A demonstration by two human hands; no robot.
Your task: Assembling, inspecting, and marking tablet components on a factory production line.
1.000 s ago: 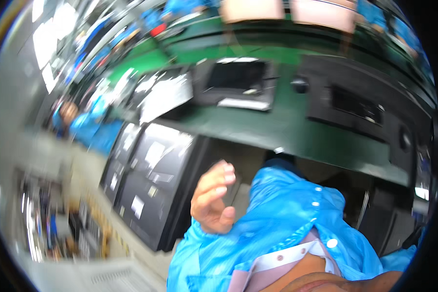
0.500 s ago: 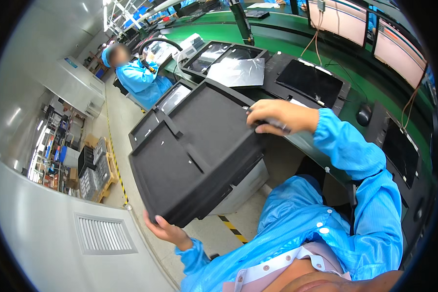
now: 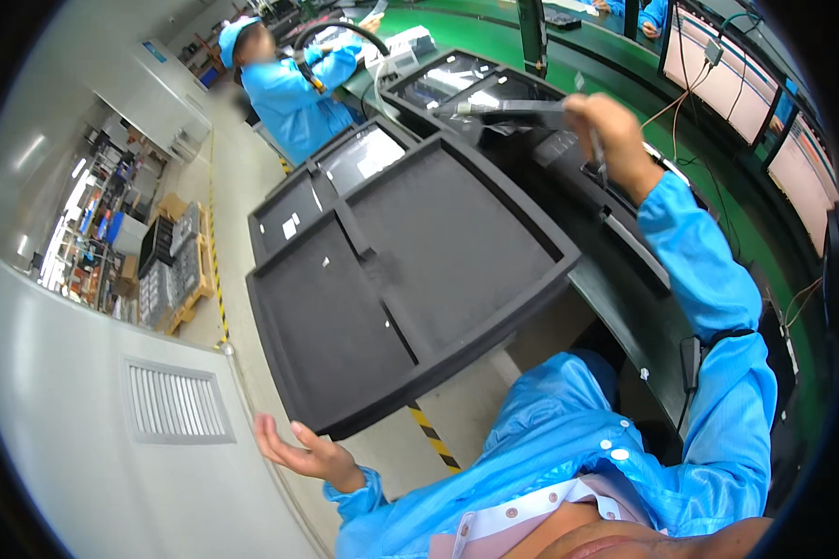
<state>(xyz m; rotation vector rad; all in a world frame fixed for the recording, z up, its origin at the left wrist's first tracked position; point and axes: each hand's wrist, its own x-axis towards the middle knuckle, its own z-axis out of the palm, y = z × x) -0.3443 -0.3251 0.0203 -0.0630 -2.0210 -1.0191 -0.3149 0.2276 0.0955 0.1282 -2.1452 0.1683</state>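
Observation:
A large black foam tray (image 3: 457, 224) with shallow recesses lies in front of me on a stack of trays. Just off its near left corner, my left hand (image 3: 308, 454) is open, palm up, with its fingers apart and nothing in it. My right hand (image 3: 615, 140) is raised above the bench, beyond the tray's right side. Its fingers are closed on a thin grey sheet (image 3: 522, 114), tilted nearly edge-on and smeared by motion. A slim dark tool (image 3: 598, 156) also shows in that hand; its kind cannot be made out.
Another black tray (image 3: 410, 88) with dark glossy panels stands at the back. Monitors (image 3: 727, 65) line the right side. A co-worker in blue (image 3: 294, 98) sits at the far left of the green bench (image 3: 480, 28). A pallet (image 3: 191, 289) with stacked trays stands on the floor.
My right hand has moved from the black tray's edge up and right, and the silver sheet no longer lies on the back tray. My left hand has come off the tray corner and opened.

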